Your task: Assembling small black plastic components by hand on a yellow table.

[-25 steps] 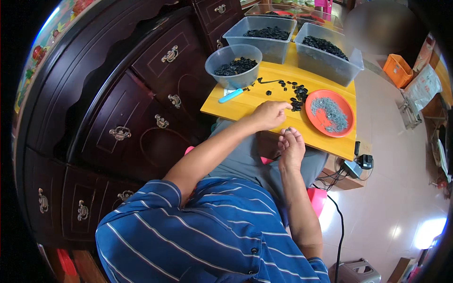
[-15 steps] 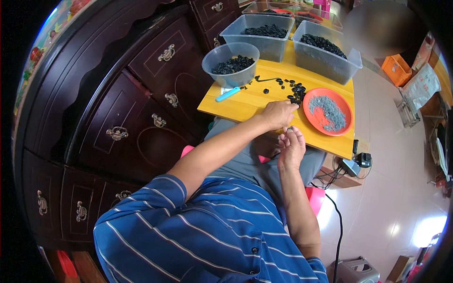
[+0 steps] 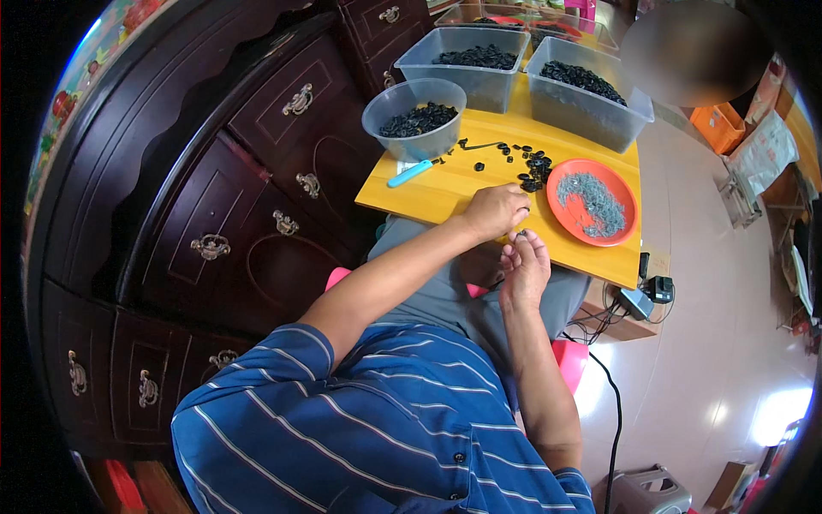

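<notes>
Pinching dark piece [image 3: 527, 208] in left hand [image 3: 497, 212], tiny bit [image 3: 521, 232] in right hand [image 3: 526, 267]; likely light, stiff, slick; grip by edges

Plate [image 3: 599, 241] on the surface's [image 3: 445, 190] right, slivers [image 3: 603, 206] in it, loose pieces [image 3: 535, 167] just left, hands [image 3: 497, 212] before them, tub [image 3: 428, 146] at far left, two bins [image 3: 574, 117] behind, cabinet [image 3: 240, 188] left of everything.

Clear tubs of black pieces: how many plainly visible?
3: round tub on the left, left rectangular tub behind it, right rectangular tub beside that. Clear containers farther back are partly hidden; their number is unclear.
</notes>
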